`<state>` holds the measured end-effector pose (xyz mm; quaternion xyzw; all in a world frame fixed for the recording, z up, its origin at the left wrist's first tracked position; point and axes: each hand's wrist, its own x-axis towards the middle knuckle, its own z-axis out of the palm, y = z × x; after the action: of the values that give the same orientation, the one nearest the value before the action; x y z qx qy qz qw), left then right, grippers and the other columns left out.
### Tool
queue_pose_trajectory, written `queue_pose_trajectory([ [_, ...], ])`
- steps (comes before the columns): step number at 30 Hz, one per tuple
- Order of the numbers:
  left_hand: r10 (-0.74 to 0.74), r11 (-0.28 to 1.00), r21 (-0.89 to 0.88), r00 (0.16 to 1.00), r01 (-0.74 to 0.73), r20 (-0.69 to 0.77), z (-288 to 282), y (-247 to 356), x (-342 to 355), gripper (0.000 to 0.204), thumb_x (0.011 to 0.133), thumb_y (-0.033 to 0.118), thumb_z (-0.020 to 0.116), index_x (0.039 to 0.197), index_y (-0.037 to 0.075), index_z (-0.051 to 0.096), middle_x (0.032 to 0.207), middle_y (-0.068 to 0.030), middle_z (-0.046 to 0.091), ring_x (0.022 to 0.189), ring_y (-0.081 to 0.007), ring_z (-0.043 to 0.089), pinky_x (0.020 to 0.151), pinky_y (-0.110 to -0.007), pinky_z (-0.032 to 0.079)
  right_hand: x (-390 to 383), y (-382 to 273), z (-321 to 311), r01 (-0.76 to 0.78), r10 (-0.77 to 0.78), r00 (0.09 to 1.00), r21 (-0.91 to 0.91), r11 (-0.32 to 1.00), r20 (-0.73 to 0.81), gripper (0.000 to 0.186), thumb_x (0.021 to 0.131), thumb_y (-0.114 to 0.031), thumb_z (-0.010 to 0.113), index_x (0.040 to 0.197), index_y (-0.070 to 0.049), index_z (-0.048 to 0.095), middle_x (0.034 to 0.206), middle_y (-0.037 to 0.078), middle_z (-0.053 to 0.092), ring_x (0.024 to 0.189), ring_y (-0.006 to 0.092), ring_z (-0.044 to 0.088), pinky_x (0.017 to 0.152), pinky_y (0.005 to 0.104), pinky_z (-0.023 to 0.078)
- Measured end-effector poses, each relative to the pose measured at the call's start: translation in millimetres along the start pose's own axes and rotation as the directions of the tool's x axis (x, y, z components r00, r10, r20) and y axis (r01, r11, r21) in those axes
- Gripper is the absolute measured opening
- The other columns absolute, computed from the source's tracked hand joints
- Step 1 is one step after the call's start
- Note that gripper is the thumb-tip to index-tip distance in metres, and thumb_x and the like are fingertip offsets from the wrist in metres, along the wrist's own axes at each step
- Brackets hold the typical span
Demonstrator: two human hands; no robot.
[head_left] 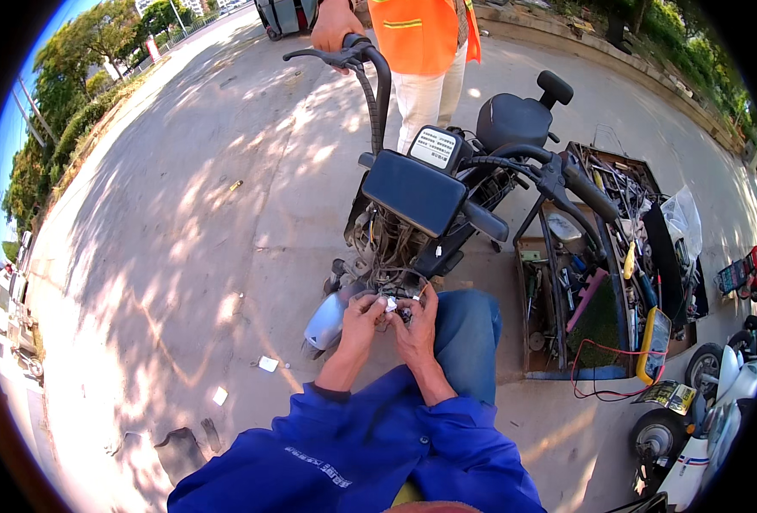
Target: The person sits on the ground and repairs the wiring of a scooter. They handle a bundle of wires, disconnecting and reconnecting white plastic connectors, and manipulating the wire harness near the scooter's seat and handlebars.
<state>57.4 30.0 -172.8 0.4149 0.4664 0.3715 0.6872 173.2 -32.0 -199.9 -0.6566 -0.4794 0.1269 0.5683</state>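
In front of me stands an electric scooter (414, 192) with its front cover off. A tangle of wires (384, 239) hangs out below its dark front panel. My left hand (363, 321) and my right hand (417, 328) meet low at the scooter's front, beside the pale front fender (324, 323). Between their fingertips is a small white wire connector (390, 304), pinched from both sides. A thin wire loops up next to my right fingers. Which wires run into the connector is too small to make out.
Another person in an orange vest (414, 34) grips the handlebar with one hand (334, 26). To the right lie open toolboxes (552, 282) full of tools, a yellow multimeter (653, 344) with red and black leads, and a white scooter (695, 457). Paper scraps (268, 364) dot the ground.
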Motion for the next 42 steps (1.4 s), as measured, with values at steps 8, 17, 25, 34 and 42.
queue_pose_trajectory([
  [8,-0.059,0.995,-0.078,0.998,0.058,-0.001,-12.1,-11.6,10.7,0.017,0.101,0.018,0.062,0.106,0.003,0.067,0.084,-0.0027,0.064,0.068,-0.0122,0.059,0.058,-0.029,0.047,-1.9,6.4,1.5,-0.038,0.036,0.999,0.066,0.997,0.021,0.022,0.082,-0.014,0.081,0.101,-0.006,0.074,0.153,0.023,0.041,0.138,0.0417,0.041,0.114,0.0466,0.034],
  [17,-0.104,0.987,-0.124,0.995,0.103,-0.002,-11.0,-8.2,12.3,0.013,0.102,0.019,0.06,0.101,0.006,0.065,0.087,-0.0027,0.065,0.073,-0.0137,0.059,0.061,-0.03,0.044,1.4,8.1,1.7,-0.068,0.069,0.998,0.136,0.988,-0.006,0.011,0.084,-0.008,0.076,0.093,-0.004,0.073,0.15,0.022,0.046,0.135,0.0398,0.046,0.112,0.0455,0.037],
  [25,-0.074,0.995,-0.06,0.997,0.076,0.038,-11.2,-6.3,9.2,0.015,0.099,0.018,0.066,0.105,0.004,0.067,0.086,-0.0027,0.066,0.07,-0.0132,0.061,0.058,-0.03,0.049,-1.4,11.9,1.9,-0.1,0.102,0.995,0.148,0.984,-0.009,0.012,0.086,-0.007,0.074,0.096,-0.003,0.072,0.15,0.022,0.046,0.135,0.0396,0.046,0.112,0.0442,0.039],
  [34,-0.035,0.999,0.043,0.999,0.034,0.014,-16.7,-16.7,13.1,0.022,0.097,0.02,0.069,0.108,0.001,0.069,0.086,-0.0039,0.067,0.07,-0.0135,0.063,0.06,-0.029,0.052,-3.5,17.1,4.2,-0.095,0.092,0.995,0.143,0.985,0.025,0.015,0.085,-0.007,0.075,0.099,-0.004,0.075,0.149,0.019,0.048,0.134,0.0383,0.047,0.111,0.0437,0.039],
  [42,-0.053,0.999,0.01,0.998,0.053,-0.019,-5.6,-4.7,5.5,0.02,0.096,0.018,0.07,0.103,-0.001,0.071,0.075,0.002,0.057,0.065,-0.0072,0.048,0.054,-0.026,0.042,-3.1,11.5,2.4,-0.109,0.105,0.994,0.125,0.986,0.038,0.013,0.085,-0.008,0.075,0.096,-0.001,0.073,0.147,0.019,0.049,0.134,0.038,0.047,0.111,0.0438,0.039],
])
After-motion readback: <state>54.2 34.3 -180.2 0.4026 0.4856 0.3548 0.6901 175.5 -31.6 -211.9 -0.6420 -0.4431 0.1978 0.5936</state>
